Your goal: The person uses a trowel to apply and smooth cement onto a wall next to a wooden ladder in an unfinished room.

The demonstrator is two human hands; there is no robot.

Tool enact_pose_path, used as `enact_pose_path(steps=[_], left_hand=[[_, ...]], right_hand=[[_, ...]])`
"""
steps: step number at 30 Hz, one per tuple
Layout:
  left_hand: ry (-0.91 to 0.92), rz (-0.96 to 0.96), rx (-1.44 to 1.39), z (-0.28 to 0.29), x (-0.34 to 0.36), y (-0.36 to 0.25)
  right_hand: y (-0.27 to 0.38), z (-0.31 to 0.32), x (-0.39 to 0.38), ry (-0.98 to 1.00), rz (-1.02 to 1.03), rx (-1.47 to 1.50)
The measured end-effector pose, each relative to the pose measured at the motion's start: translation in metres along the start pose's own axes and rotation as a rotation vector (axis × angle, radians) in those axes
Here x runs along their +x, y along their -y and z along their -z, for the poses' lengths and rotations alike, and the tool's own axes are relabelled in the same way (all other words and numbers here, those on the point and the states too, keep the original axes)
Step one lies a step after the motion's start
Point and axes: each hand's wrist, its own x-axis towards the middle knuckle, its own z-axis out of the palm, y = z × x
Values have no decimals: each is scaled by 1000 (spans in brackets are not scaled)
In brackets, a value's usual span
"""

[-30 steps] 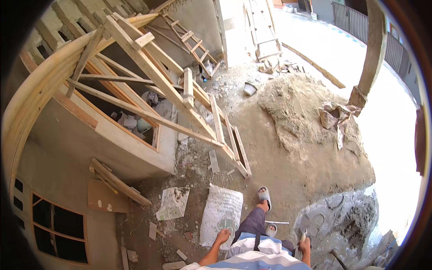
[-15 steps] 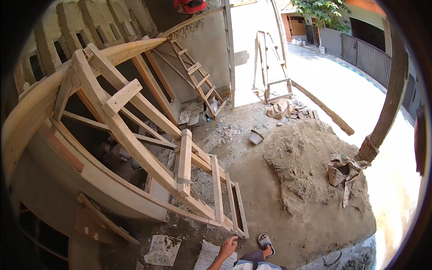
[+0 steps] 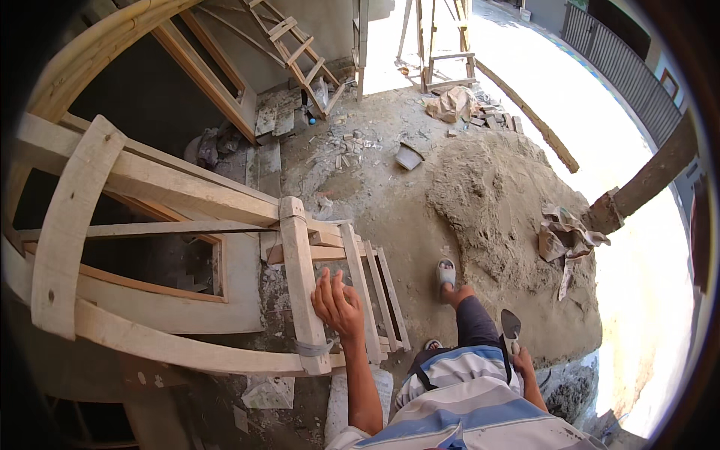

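Now | our left hand [image 3: 337, 306] is beside ladder [image 3: 298, 262], fingers half-curled | right of ladder, right hand [image 3: 523, 363] wraps fingers round trowel [image 3: 511, 324]

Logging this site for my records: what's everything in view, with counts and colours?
near ladder: one, pale wood, left
far ladders: two, brown, back
wooden frames: at least two, orangey, left
curved beam: one, yellowish, upper left
sand heap: one, brown, right
tub: one, grey, left of heap
brick pieces: several, brownish, behind heap
crumpled sacks: two, brown, behind and on heap
long plank: one, brown, upper right
post: one, brown, right
gate: one, grey, top right
wet mix: one patch, grey, lower right
ground sack: one, whitish, bottom
trowel: one, grey, right hand
shirt: one, striped blue, bottom
sandals: two, grey, on feet
left hand: one, bare, beside near ladder
right hand: one, bare, gripping trowel
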Motion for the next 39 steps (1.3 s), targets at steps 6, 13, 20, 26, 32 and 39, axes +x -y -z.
enact_pose_path(steps=[6, 13, 20, 26, 32, 39], left_hand=[[-13, -35, 451, -32, -5, -1], [313, 62, 1025, -36, -22, -9], [627, 371, 1230, -68, 10, -50], [658, 473, 1410, -112, 27, -62], [654, 695, 1470, -221, 52, -56], [677, 1234, 1131, -398, 104, -21]], right_hand=[[86, 22, 71, 3, 34, -209], [208, 107, 163, 439, -150, -655], [501, 178, 386, 301, 137, -920], [841, 100, 484, 164, 426, -456], [985, -26, 565, 339, 455, -801], [1078, -63, 711, 388, 378, -1006]])
